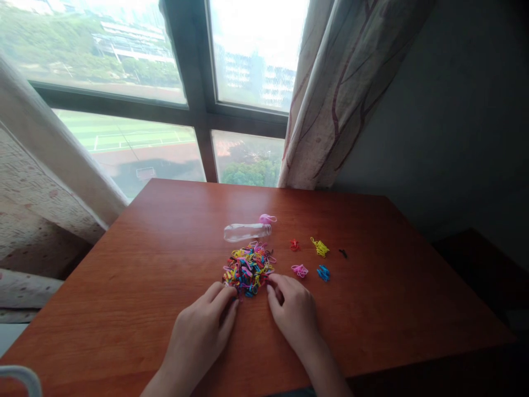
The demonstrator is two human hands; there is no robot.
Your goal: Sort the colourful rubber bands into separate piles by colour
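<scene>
A heap of small multicoloured rubber bands (248,267) lies in the middle of the wooden table. At its lower left edge is my left hand (204,320), its thumb and fingers pinched together on a rubber band whose colour is hard to tell. My right hand (293,309) touches the heap's right edge. Its fingers are curled, thumb and index tips close together; anything between them is too small to make out. Right of the heap sit small separate groups of bands: red (294,245), yellow (319,247), pink (300,271) and blue (323,273), plus a black bit (343,253).
Behind the heap, a clear plastic bottle (247,232) lies on its side, with a pink looped cap (266,219) beside its neck. The brown table (392,309) ends at a window (194,110) between curtains (326,94). A white curved object (20,377) shows at the lower left.
</scene>
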